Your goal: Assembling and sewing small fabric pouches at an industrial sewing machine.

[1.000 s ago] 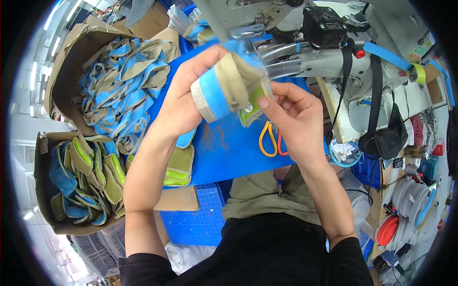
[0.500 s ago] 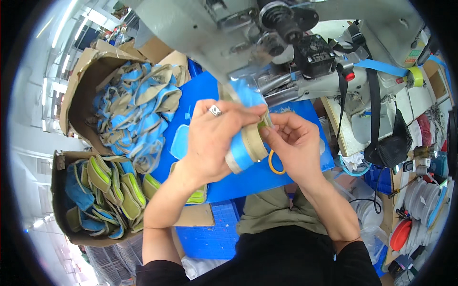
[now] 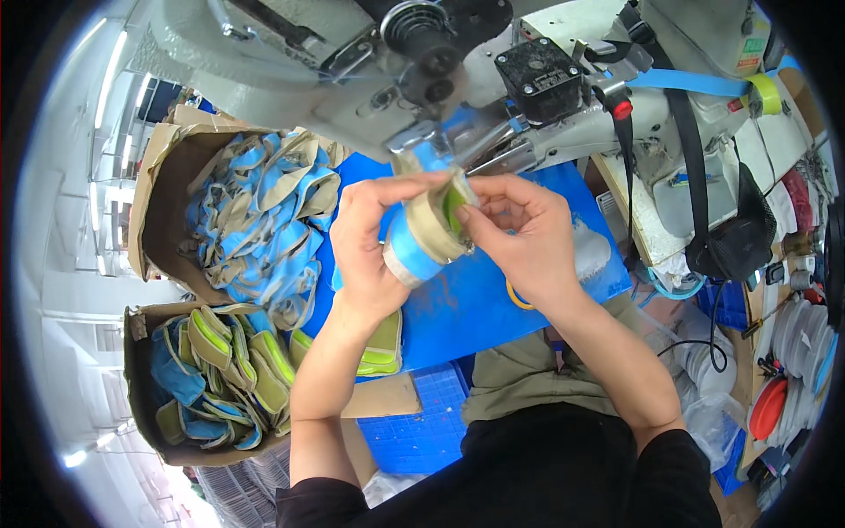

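Note:
A curled fabric piece (image 3: 421, 227) in khaki and blue, with a bright green inner face, is held up just below the sewing machine's needle area. My left hand (image 3: 359, 242) grips it from the left, thumb and fingers around its side. On the right, my right hand (image 3: 525, 231) pinches its edge near the green inside, thumb against the fabric. The far end of the piece lies close to the sewing machine (image 3: 290, 84); whether it sits under the presser foot is blurred. Beside my right wrist, a yellow scissors-like handle loop (image 3: 518, 297) is partly hidden.
A cardboard box (image 3: 158, 207) of blue and khaki strips stands at the left. Nearer is another box (image 3: 141, 396) with green-edged fabric pieces. More green-edged pieces (image 3: 382, 345) lie on the blue tabletop (image 3: 440, 321). Blue tape (image 3: 695, 83) runs to the machine from the right.
My left hand has shifted from over the piece to its left side. The fabric has turned, so more of its green inside shows. The whole view has swung slightly.

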Demonstrator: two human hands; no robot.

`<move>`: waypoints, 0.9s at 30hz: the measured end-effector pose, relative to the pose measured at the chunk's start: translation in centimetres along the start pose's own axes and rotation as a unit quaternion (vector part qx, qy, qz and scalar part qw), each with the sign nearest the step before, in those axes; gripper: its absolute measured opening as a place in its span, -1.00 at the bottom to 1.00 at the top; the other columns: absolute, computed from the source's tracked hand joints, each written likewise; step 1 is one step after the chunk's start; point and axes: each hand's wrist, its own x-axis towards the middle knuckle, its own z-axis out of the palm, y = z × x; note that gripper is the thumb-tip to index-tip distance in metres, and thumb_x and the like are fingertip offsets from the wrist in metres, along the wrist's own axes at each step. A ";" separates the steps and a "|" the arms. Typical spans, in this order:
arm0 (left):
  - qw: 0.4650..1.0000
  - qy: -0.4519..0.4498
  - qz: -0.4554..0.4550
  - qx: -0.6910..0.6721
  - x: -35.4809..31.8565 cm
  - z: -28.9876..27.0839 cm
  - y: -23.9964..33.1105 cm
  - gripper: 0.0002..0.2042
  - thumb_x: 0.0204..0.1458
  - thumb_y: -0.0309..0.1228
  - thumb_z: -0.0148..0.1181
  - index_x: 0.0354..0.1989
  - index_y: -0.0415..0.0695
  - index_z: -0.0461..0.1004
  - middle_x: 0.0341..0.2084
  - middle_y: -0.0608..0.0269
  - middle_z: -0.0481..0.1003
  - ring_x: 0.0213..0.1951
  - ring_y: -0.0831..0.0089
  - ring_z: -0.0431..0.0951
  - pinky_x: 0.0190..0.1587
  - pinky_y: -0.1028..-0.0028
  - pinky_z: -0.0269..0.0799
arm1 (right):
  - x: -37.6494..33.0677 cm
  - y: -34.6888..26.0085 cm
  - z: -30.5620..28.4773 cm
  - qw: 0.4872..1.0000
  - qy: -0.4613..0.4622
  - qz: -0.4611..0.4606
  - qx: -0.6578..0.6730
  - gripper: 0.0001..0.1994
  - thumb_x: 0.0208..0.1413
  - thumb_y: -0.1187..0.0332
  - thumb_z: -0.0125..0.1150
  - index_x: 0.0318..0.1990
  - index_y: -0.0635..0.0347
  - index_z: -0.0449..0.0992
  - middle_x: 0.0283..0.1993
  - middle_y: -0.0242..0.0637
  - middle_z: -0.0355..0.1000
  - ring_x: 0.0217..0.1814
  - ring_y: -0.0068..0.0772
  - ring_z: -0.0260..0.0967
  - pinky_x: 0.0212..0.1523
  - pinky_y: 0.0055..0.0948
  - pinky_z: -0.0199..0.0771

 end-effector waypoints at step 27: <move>0.989 -0.012 0.122 0.089 0.6 0.4 0.5 -0.68 -0.07 -0.35 0.48 -0.11 -0.10 0.60 -0.04 0.19 0.70 -0.11 0.28 0.70 0.09 0.27 0.43 | 0.2 1.5 0.7 0.950 0.113 -0.224 -0.186 -0.71 -0.03 0.55 0.53 -0.13 0.22 0.63 -0.27 -0.29 0.58 -0.27 -0.37 0.60 -0.25 -0.43 0.59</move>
